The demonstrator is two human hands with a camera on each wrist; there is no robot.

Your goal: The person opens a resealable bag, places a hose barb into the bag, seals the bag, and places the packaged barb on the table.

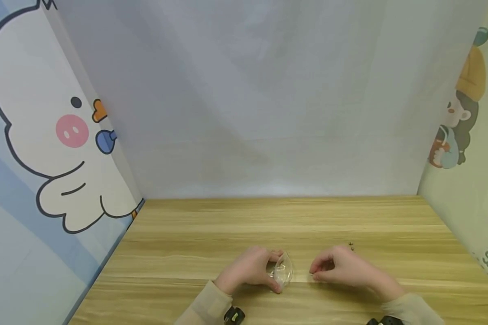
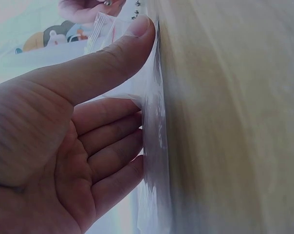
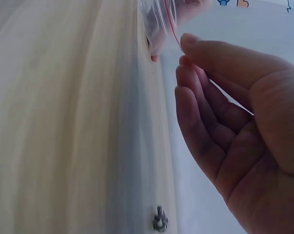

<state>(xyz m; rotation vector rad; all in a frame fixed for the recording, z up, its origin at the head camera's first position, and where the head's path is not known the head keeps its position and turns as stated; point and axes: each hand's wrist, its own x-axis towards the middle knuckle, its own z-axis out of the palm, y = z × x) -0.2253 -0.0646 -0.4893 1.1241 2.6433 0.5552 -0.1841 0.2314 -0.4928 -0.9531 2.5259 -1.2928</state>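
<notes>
A clear plastic zip bag (image 1: 283, 271) with a red line along its seal lies low on the table, its mouth towards the right. My left hand (image 1: 254, 271) holds it between thumb and fingers, keeping the mouth spread. Opposite that mouth, a short gap away, my right hand (image 1: 341, 268) pinches a tiny shiny metal piece (image 2: 107, 2) between thumb and forefinger. Its exact kind I cannot tell. In the right wrist view the fingertips (image 3: 188, 41) of that hand overlap the bag's red seal line (image 3: 171, 22).
Several small screw-like metal pieces (image 1: 351, 246) lie on the wood-grain table (image 1: 187, 234) beyond my right hand; one such piece (image 3: 160, 219) shows in the right wrist view. A pale curtain (image 1: 244, 113) closes the back, with cartoon-printed panels (image 1: 36, 113) at the sides.
</notes>
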